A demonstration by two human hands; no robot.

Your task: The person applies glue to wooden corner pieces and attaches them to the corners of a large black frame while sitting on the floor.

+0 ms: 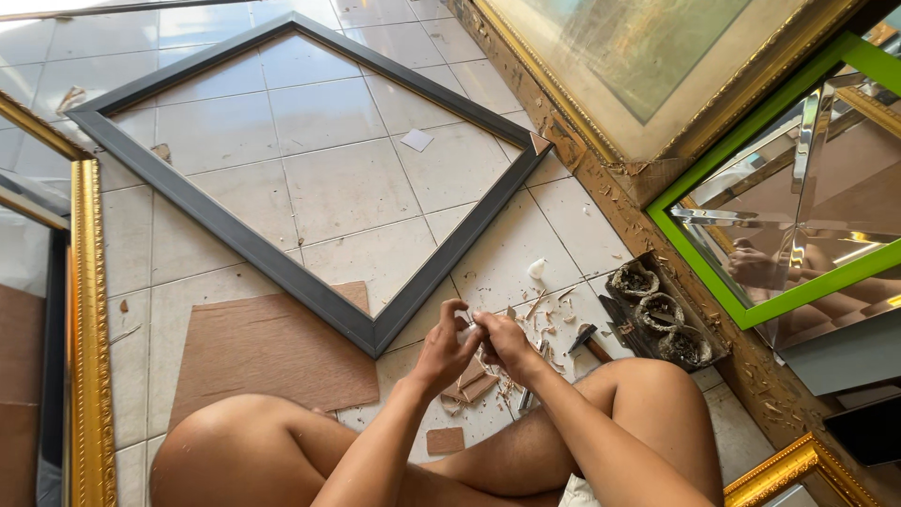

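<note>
I sit cross-legged on a tiled floor. My left hand [445, 347] and my right hand [505, 340] meet just in front of my legs, fingers pinched together around a small pale piece; what it is I cannot tell. Right ahead of them lies the near corner of a large dark grey empty picture frame [282, 263], flat on the tiles. Wood chips and small offcuts [479, 383] lie scattered under my hands. A hammer [587, 340] rests on the floor just right of my right hand.
A brown board [267, 352] lies under the frame's near corner. A gold ornate frame [89, 319] stands at the left. A gilt-framed painting [648, 56] and a green-framed mirror [798, 188] lean at the right, with a tray of small bowls [662, 314] below them.
</note>
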